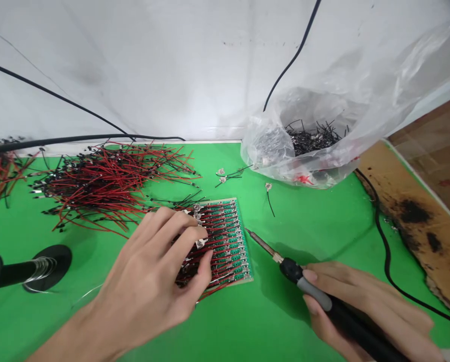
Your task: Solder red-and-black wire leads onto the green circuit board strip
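Observation:
My right hand [360, 306] grips a soldering iron [315, 291] by its grey and black handle. The iron's tip points up and left, just off the right edge of a green circuit board [243, 251]. Rows of red and black wires [221, 234] lie across the board, with shiny joints along its right side. My left hand [164, 261] rests over the board's left part, fingers curled and thumb bent inward. A small clear-and-metal piece [201, 243] shows at the index fingertip. What the fingers pinch is mostly hidden.
A pile of red and black wires [97, 181] lies at the back left. A solder spool [44, 269] stands at the left. Clear bag [323, 176] holds dark wire pieces. Loose leads [268, 187] lie on the green mat. Scorched cardboard [409, 211] and a black cord [383, 251] are at right.

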A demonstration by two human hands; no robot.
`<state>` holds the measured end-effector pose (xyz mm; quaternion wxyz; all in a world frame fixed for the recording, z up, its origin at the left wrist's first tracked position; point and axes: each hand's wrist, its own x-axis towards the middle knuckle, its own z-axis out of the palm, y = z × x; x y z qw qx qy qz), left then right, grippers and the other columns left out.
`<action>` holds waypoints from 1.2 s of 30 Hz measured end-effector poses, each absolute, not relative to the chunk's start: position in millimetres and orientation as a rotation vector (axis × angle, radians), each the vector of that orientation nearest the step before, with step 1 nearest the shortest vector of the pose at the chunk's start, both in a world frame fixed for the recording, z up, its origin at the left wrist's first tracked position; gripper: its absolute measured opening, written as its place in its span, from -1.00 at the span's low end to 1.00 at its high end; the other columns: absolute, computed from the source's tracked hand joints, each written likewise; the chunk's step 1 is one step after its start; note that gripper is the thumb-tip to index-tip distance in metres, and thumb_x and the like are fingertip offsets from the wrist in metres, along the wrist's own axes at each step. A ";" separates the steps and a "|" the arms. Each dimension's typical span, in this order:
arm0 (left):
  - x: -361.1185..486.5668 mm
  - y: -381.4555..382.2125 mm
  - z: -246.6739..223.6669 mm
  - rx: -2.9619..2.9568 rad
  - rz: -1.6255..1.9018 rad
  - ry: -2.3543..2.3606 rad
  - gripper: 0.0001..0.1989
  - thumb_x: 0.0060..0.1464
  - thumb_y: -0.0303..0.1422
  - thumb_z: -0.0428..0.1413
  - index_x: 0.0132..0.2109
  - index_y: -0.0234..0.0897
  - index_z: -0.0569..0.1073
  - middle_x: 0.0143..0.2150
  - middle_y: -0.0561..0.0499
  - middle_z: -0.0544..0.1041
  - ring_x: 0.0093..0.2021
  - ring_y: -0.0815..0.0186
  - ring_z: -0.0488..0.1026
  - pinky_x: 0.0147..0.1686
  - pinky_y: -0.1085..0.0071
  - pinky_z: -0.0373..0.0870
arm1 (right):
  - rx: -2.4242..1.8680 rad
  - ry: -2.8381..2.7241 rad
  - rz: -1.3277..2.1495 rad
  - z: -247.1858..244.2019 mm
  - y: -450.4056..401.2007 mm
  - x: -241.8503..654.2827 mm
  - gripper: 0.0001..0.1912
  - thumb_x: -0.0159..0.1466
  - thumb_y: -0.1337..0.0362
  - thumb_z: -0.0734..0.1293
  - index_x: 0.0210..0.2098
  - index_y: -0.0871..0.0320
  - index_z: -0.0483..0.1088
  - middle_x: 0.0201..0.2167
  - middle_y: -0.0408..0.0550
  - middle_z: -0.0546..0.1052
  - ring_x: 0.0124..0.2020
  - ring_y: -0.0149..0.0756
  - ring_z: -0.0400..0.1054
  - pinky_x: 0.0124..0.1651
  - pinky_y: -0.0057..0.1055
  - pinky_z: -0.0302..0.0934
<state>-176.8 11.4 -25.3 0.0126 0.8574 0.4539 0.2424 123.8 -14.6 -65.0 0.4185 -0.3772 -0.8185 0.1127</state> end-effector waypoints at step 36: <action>-179.6 42.4 -3.5 2.800 0.494 1.211 -0.94 0.36 -0.45 0.01 -0.13 -0.29 0.37 -0.15 -0.02 0.44 -0.13 0.20 0.29 -0.13 0.20 0.25 | -1.099 -1.456 1.159 -77.0 6.3 135.1 -0.83 0.37 0.30 0.41 -0.04 0.11 0.54 -0.31 -0.01 0.66 -0.33 -0.25 0.61 -0.26 -0.43 0.51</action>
